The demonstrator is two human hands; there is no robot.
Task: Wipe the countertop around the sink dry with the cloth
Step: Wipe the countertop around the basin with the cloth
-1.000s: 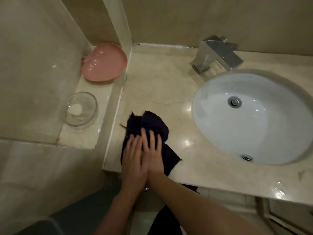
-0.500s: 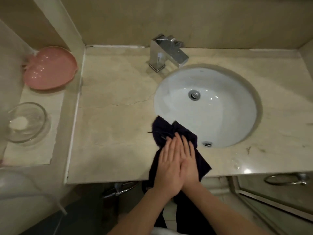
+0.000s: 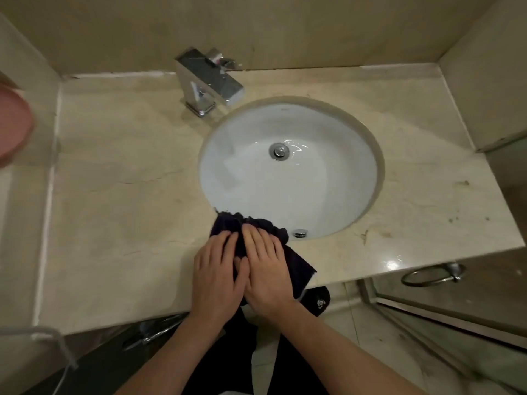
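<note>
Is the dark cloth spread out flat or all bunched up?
Bunched up. The cloth is gathered in wrinkles at the sink rim, under the left hand and right hand.

Dark cloth, bunched, flat on beige marble countertop, front edge overlapping white round sink rim.

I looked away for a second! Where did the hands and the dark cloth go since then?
Both hands, left hand and right hand, slid the dark cloth rightward along the countertop front, from its left part to the sink rim. They stayed flat on the cloth; the faucet stayed put.
</note>
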